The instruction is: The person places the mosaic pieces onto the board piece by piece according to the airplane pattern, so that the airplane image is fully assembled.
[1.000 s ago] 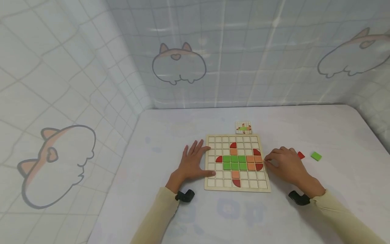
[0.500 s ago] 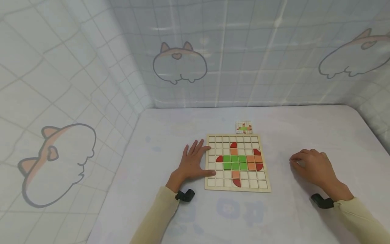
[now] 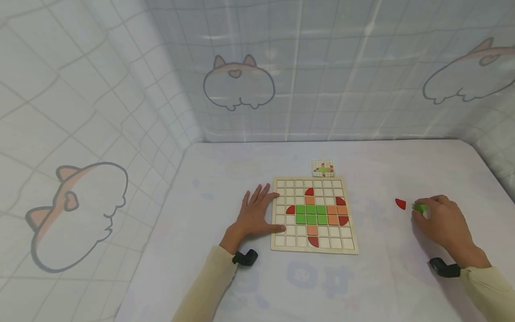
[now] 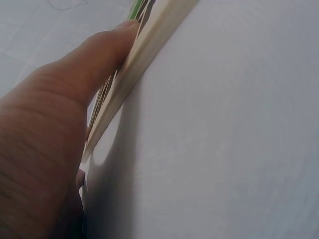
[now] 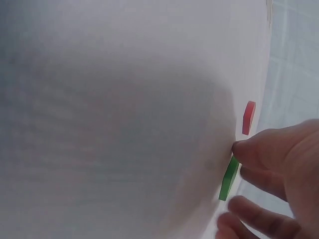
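A square wooden grid board (image 3: 289,245) lies on the table with green and orange square tiles and dark red quarter-circle tiles set in its cells. My left hand (image 3: 252,218) rests along the board's left edge, fingers spread, the thumb (image 4: 107,47) lying over the rim. Right of the board, my right hand (image 3: 444,223) pinches a loose green square tile (image 3: 420,208) between thumb and fingers at the tabletop. The right wrist view shows this green tile (image 5: 229,178) edge-on beside the thumb. A red quarter-circle tile (image 3: 400,204) lies just left of that hand.
A small pattern card (image 3: 323,168) lies behind the board, printed with a similar coloured figure on a grid. White curtain-like walls (image 3: 342,71) with grid lines and cartoon animals close in the table (image 3: 225,165) at the back and sides.
My right hand has moved right, away from the board's right edge, to the green tile and now pinches it. The red tile has come back into view. My left hand stays put.
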`<state>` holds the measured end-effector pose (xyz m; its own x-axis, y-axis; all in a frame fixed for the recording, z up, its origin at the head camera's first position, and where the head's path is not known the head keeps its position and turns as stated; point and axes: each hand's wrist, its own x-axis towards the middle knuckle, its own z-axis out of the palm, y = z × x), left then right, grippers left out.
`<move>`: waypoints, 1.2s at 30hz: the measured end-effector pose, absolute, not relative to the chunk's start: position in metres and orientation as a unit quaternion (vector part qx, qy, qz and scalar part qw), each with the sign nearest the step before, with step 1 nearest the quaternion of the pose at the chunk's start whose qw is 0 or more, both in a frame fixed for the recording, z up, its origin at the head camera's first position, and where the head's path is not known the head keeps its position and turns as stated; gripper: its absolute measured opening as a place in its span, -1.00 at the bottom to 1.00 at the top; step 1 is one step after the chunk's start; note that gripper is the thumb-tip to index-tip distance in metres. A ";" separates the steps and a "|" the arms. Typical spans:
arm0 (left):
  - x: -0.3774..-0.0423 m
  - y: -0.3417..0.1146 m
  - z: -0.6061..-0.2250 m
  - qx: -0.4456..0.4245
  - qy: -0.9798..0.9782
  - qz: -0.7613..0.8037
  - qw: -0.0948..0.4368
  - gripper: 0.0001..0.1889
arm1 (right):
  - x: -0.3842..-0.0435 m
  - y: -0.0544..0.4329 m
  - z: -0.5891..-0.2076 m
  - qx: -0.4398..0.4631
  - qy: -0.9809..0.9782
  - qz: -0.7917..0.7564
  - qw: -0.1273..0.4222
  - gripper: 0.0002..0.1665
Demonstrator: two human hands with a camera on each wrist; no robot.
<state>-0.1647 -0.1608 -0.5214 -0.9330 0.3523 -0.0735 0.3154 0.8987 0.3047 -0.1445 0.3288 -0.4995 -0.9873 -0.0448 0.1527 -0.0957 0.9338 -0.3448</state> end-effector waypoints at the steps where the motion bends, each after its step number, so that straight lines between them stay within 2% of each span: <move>1: -0.165 -0.161 -0.521 0.172 0.972 0.146 0.064 0.07 | -0.144 0.330 -0.500 0.032 -0.981 0.183 0.064 -0.65; 6: -0.164 -0.161 -0.521 0.172 0.972 0.149 0.064 0.07 | -0.147 0.331 -0.497 0.039 -0.979 0.192 0.054 -0.69; 13: -0.164 -0.161 -0.521 0.172 0.971 0.150 0.068 0.06 | -0.153 0.323 -0.482 0.040 -0.980 0.193 0.019 -0.65; 25: -0.164 -0.161 -0.518 0.168 0.972 0.147 0.072 0.06 | -0.167 0.251 -0.478 0.205 -0.952 0.178 0.145 -0.78; 28: -0.164 -0.161 -0.518 0.169 0.972 0.149 0.070 0.06 | -0.173 0.231 -0.476 0.243 -0.942 0.179 0.150 -0.80; 36: -0.163 -0.160 -0.518 0.175 0.971 0.150 0.065 0.06 | -0.177 0.175 -0.473 0.318 -0.922 0.192 0.105 -0.81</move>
